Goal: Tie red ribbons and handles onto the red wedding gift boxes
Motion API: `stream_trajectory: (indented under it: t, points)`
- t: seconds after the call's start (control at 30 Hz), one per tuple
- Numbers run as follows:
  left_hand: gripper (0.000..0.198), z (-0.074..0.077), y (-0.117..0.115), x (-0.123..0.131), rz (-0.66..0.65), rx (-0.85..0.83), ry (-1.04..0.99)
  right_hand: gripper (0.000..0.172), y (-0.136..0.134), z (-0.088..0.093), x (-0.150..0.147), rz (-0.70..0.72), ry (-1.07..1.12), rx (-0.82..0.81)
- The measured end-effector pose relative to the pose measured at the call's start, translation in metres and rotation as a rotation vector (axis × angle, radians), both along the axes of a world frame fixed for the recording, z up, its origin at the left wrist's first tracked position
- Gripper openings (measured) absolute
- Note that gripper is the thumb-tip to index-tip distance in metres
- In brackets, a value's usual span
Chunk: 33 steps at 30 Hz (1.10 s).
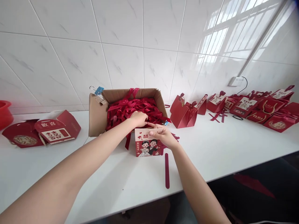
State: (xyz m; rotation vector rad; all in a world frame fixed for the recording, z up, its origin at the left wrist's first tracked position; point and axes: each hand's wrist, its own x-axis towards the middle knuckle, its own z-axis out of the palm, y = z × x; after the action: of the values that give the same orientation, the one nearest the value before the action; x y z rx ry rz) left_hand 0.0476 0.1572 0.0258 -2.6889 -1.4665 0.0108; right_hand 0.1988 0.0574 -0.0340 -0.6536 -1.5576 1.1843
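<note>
My right hand (164,136) grips a small red and white gift box (148,146) by its top edge, thumb on the front. A cartoon bride and groom are printed on that front. Just above and behind it, my left hand (138,119) is closed, its fingers curled at the front edge of a cardboard box; what they hold is hidden. Dark red ribbons (130,107) fill this cardboard box (95,116). One ribbon end hangs over its front wall. A loose dark red strip (167,171) lies on the table in front of my right hand.
Two red boxes (58,127) stand at the left beside a red plastic tub (5,115). Right of the cardboard box are red gift boxes (183,112), with several more (245,104) piled farther right. A white power strip (236,81) is on the tiled wall behind the white table (217,146).
</note>
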Motion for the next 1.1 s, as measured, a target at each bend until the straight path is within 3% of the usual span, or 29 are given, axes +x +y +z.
stream_trajectory:
  t: [0.33, 0.47, 0.6, 0.7, 0.77, 0.83, 0.9, 0.93, 1.0, 1.1]
  points:
    - [0.012, -0.012, 0.000, 0.001, -0.052, 0.040, -0.027, 0.031, 0.000, -0.001, 0.001, -0.042, -0.033, 0.013]
    - [0.007, -0.013, -0.003, -0.004, -0.064, 0.065, -0.145, 0.033, 0.001, -0.001, 0.001, -0.050, -0.043, -0.010]
    - [0.003, -0.009, -0.009, -0.005, 0.034, 0.165, -0.360, 0.036, 0.002, -0.001, 0.001, -0.048, -0.040, -0.012]
    - [0.013, 0.007, -0.011, -0.011, 0.131, 0.288, -0.567, 0.036, 0.003, -0.001, 0.001, -0.055, -0.058, -0.003]
    - [0.014, 0.027, -0.010, -0.021, 0.174, 0.335, -0.879, 0.036, 0.003, -0.001, 0.001, -0.063, -0.071, 0.010]
    - [0.013, 0.053, -0.012, -0.037, 0.171, 0.284, -1.484, 0.035, 0.003, -0.001, 0.001, -0.073, -0.080, 0.023]
    - [0.010, 0.077, -0.021, -0.057, 0.164, 0.284, -1.651, 0.033, 0.002, 0.000, 0.000, -0.076, -0.084, 0.037]
    - [0.010, 0.086, -0.029, -0.067, 0.094, 0.268, -1.779, 0.033, 0.002, 0.001, 0.001, -0.074, -0.088, 0.044]
    - [0.011, 0.091, -0.051, -0.083, -0.018, 0.283, -1.852, 0.032, 0.003, 0.003, 0.002, -0.063, -0.097, 0.056]
    - [0.020, 0.070, -0.089, -0.098, -0.015, 0.257, -1.603, 0.033, 0.009, 0.007, 0.004, -0.052, -0.138, 0.064]
